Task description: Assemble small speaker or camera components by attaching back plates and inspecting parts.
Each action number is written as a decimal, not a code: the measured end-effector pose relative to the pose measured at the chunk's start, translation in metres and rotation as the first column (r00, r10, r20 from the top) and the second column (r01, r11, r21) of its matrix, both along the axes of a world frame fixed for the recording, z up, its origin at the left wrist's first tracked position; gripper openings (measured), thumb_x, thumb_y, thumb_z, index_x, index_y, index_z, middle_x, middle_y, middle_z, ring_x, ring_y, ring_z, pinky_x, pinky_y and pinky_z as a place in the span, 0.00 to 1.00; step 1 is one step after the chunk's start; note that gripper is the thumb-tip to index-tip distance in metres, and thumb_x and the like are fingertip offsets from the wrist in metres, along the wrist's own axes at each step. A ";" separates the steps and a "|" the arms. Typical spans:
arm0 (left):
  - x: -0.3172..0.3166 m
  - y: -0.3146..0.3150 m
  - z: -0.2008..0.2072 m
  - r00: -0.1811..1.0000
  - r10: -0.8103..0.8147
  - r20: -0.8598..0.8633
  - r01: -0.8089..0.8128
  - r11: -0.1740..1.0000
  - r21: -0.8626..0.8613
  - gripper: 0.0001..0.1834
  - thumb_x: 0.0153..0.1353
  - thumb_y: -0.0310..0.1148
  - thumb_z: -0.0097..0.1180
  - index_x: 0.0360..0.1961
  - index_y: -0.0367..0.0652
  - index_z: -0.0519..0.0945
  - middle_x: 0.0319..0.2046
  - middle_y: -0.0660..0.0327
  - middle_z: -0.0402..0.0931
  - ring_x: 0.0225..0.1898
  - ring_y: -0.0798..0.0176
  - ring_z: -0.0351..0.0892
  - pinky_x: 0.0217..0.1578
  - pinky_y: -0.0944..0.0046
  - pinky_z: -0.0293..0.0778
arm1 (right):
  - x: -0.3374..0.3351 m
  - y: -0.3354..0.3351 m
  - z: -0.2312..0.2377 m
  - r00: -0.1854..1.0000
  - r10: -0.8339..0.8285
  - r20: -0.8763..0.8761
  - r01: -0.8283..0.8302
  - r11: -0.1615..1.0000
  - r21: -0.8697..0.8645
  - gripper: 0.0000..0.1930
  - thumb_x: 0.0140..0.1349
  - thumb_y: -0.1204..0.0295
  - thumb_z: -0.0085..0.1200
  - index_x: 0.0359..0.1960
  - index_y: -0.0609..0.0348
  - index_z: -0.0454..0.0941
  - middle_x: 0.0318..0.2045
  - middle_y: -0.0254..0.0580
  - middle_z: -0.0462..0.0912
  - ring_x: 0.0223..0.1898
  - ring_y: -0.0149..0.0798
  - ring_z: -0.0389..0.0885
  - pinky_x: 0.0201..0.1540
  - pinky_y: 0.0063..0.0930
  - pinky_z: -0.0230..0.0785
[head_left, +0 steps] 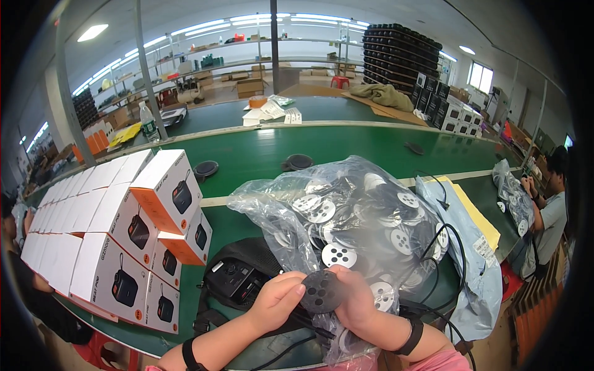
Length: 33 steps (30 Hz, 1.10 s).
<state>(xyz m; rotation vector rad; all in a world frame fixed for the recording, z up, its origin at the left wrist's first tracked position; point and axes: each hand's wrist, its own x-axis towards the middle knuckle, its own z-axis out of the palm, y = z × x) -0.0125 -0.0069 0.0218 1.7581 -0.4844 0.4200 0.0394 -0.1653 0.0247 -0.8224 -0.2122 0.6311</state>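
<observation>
Between my two hands is a dark round disc (323, 292) with several round spots on its face. My left hand (279, 298) pinches its left edge, and my right hand (354, 298) grips its right side. Just beyond, a large clear plastic bag (371, 204) lies on the bench with many white-faced discs inside. One white disc with black spots (339, 255) shows at the bag's mouth, right above my hands. Left of my hands, a black device (235, 281) with a panel of ports rests on a black mesh bag (253, 252).
White and orange product boxes (111, 272) are stacked at the left. Black round parts (299, 162) sit on the green conveyor (365, 143) ahead. To the right lie black cables (461, 272) and a pale blue plastic mailer (473, 297). Another person (552, 210) works at far right.
</observation>
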 end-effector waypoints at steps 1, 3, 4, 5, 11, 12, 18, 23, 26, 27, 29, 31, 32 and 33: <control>0.000 0.000 0.000 1.000 -0.002 -0.002 0.002 1.000 -0.001 0.12 0.62 0.29 0.40 0.32 0.31 0.74 0.32 0.52 0.74 0.34 0.56 0.72 0.38 0.64 0.66 | 0.000 0.000 0.000 1.000 0.003 -0.002 -0.003 1.000 0.003 0.14 0.56 0.62 0.44 0.31 0.62 0.71 0.29 0.39 0.77 0.33 0.33 0.74 0.40 0.25 0.64; 0.000 0.000 0.000 1.000 -0.006 -0.002 0.006 1.000 -0.002 0.12 0.62 0.29 0.40 0.32 0.31 0.74 0.32 0.52 0.74 0.34 0.56 0.72 0.38 0.64 0.66 | 0.000 0.000 0.000 1.000 0.000 0.000 0.000 1.000 -0.001 0.14 0.56 0.62 0.44 0.31 0.62 0.71 0.29 0.39 0.77 0.33 0.33 0.74 0.40 0.25 0.64; 0.000 0.000 0.001 1.000 -0.007 -0.001 0.007 1.000 -0.003 0.12 0.62 0.29 0.40 0.32 0.31 0.74 0.32 0.52 0.74 0.34 0.56 0.72 0.38 0.64 0.66 | 0.000 0.000 -0.001 1.000 0.002 -0.002 -0.002 1.000 -0.007 0.14 0.56 0.62 0.44 0.31 0.62 0.71 0.29 0.39 0.77 0.33 0.33 0.74 0.40 0.25 0.64; 0.000 0.000 0.001 1.000 -0.008 0.000 0.008 1.000 -0.004 0.12 0.62 0.29 0.40 0.32 0.31 0.74 0.32 0.52 0.74 0.34 0.56 0.72 0.38 0.64 0.66 | 0.000 -0.001 -0.002 1.000 -0.005 -0.005 0.005 1.000 -0.006 0.14 0.56 0.62 0.44 0.31 0.62 0.71 0.29 0.39 0.77 0.33 0.33 0.74 0.40 0.25 0.64; -0.001 0.001 -0.002 1.000 -0.008 -0.029 0.008 1.000 -0.018 0.12 0.62 0.29 0.40 0.32 0.31 0.74 0.32 0.53 0.74 0.34 0.57 0.72 0.39 0.64 0.66 | -0.001 -0.001 0.000 0.998 0.004 0.068 0.000 0.998 -0.065 0.14 0.57 0.62 0.42 0.33 0.62 0.70 0.32 0.40 0.76 0.36 0.32 0.73 0.40 0.25 0.64; -0.001 0.000 -0.004 0.999 0.014 -0.033 -0.016 0.998 -0.056 0.13 0.62 0.30 0.41 0.32 0.31 0.74 0.32 0.54 0.74 0.35 0.58 0.72 0.39 0.65 0.66 | 0.000 -0.003 0.003 0.994 -0.014 0.107 0.028 0.991 -0.128 0.14 0.58 0.63 0.42 0.34 0.62 0.70 0.33 0.40 0.76 0.37 0.32 0.73 0.40 0.26 0.65; 0.000 -0.001 -0.013 0.981 -0.035 -0.190 -0.036 0.932 -0.361 0.14 0.63 0.32 0.41 0.32 0.30 0.74 0.33 0.56 0.72 0.36 0.61 0.69 0.40 0.65 0.64 | 0.036 -0.023 0.023 0.127 0.275 0.953 0.949 0.247 -0.198 0.18 0.49 0.74 0.46 0.43 0.66 0.68 0.40 0.48 0.71 0.43 0.42 0.70 0.45 0.34 0.62; 0.000 0.000 -0.014 0.977 -0.091 -0.192 0.009 0.919 -0.393 0.14 0.63 0.32 0.40 0.32 0.30 0.74 0.33 0.56 0.72 0.36 0.62 0.68 0.40 0.66 0.64 | 0.062 -0.034 0.015 0.263 0.624 0.736 0.931 0.035 -0.364 0.18 0.43 0.75 0.49 0.40 0.64 0.70 0.36 0.48 0.72 0.44 0.48 0.69 0.46 0.41 0.60; 0.001 -0.001 -0.015 0.977 -0.083 -0.194 -0.007 0.907 -0.420 0.14 0.63 0.32 0.41 0.31 0.30 0.74 0.33 0.57 0.71 0.35 0.63 0.67 0.40 0.66 0.63 | 0.062 -0.037 0.013 0.191 0.710 0.678 0.961 0.007 -0.278 0.12 0.44 0.75 0.49 0.33 0.60 0.71 0.31 0.44 0.73 0.39 0.46 0.72 0.43 0.38 0.61; 0.001 -0.001 -0.015 0.979 -0.062 -0.192 -0.018 0.920 -0.393 0.14 0.63 0.32 0.41 0.31 0.30 0.74 0.33 0.57 0.71 0.35 0.63 0.67 0.40 0.66 0.63 | 0.061 -0.036 0.014 0.215 0.725 0.655 0.956 -0.020 -0.291 0.10 0.44 0.75 0.49 0.31 0.59 0.71 0.29 0.43 0.73 0.37 0.45 0.73 0.42 0.37 0.62; 0.000 -0.001 -0.015 0.977 -0.081 -0.195 -0.003 0.918 -0.398 0.14 0.63 0.32 0.41 0.31 0.30 0.73 0.33 0.57 0.71 0.35 0.63 0.67 0.40 0.66 0.63 | 0.061 -0.036 0.019 0.176 0.751 0.636 0.974 -0.038 -0.225 0.07 0.44 0.76 0.49 0.27 0.57 0.70 0.27 0.41 0.73 0.33 0.43 0.74 0.38 0.35 0.63; 0.000 0.001 -0.016 0.973 -0.079 -0.219 -0.007 0.930 -0.368 0.14 0.63 0.32 0.41 0.31 0.29 0.73 0.34 0.57 0.71 0.36 0.63 0.68 0.40 0.66 0.64 | 0.062 -0.039 0.025 0.215 0.744 0.633 0.960 -0.044 -0.275 0.05 0.45 0.75 0.49 0.27 0.57 0.71 0.27 0.41 0.74 0.32 0.43 0.75 0.36 0.35 0.64; 0.000 0.001 -0.016 0.968 -0.107 -0.227 0.010 0.920 -0.391 0.14 0.63 0.32 0.41 0.31 0.29 0.73 0.34 0.56 0.71 0.36 0.63 0.68 0.41 0.66 0.64 | 0.063 -0.042 0.027 0.213 0.741 0.636 0.959 -0.033 -0.283 0.05 0.46 0.75 0.49 0.27 0.57 0.71 0.27 0.41 0.74 0.32 0.43 0.75 0.34 0.35 0.65; 0.000 0.001 -0.017 0.972 -0.070 -0.226 -0.019 0.929 -0.370 0.14 0.63 0.32 0.41 0.32 0.29 0.73 0.34 0.56 0.71 0.37 0.63 0.68 0.41 0.66 0.64 | 0.063 -0.045 0.030 0.184 0.728 0.661 0.964 -0.004 -0.264 0.04 0.47 0.74 0.49 0.26 0.57 0.71 0.26 0.41 0.75 0.31 0.43 0.75 0.33 0.35 0.65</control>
